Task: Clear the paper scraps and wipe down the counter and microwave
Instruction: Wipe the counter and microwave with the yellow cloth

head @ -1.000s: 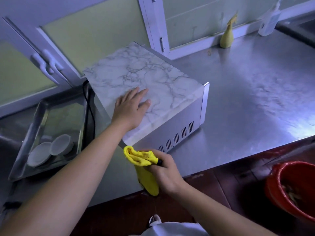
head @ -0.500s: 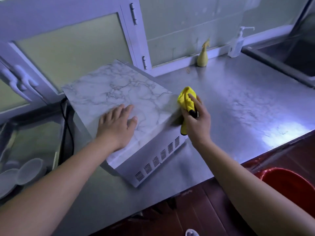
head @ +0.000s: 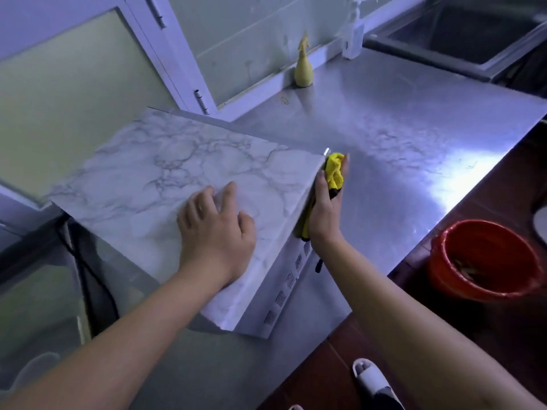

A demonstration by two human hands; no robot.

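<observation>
Left hand (head: 216, 229): flat on the microwave (head: 165, 164) top, fingers straight and spread, holding nothing. Looks like bracing. Right hand (head: 324, 216): wrapped round a bunched yellow cloth (head: 334, 173), pressing it to the microwave's right side, up near the top edge and far corner. Hands apart, with the top edge between them.

Progress, my read: mid-wipe on the microwave's side panel. Can't tell if the top or other faces are done, nothing on the surfaces gives it away. Tabletop (head: 384, 137) shows cloudy smears in the glare, so I'd count the tabletop wipe as open. No paper scraps I can make out. One tiny ring-shaped bit (head: 283, 99) by the back wall, too small to identify. Red bucket (head: 485, 261) on the floor to the right holds brownish stuff, unclear what.

Materials:
- Microwave: boxy, sits angled on the tabletop. Top is smooth with a grey-veined marble pattern that wraps over the edge. Side is plain grey metal with rows of vent slots (head: 284, 294).
- Cloth: soft, knobbly weave, crumpled.
- Tabletop: brushed steel, reflective.

Further out: yellow spray bottle (head: 303, 74) and white pump bottle (head: 353, 39) at the back wall, sink (head: 473, 34) far right, black cord (head: 85, 279) left of the microwave.
</observation>
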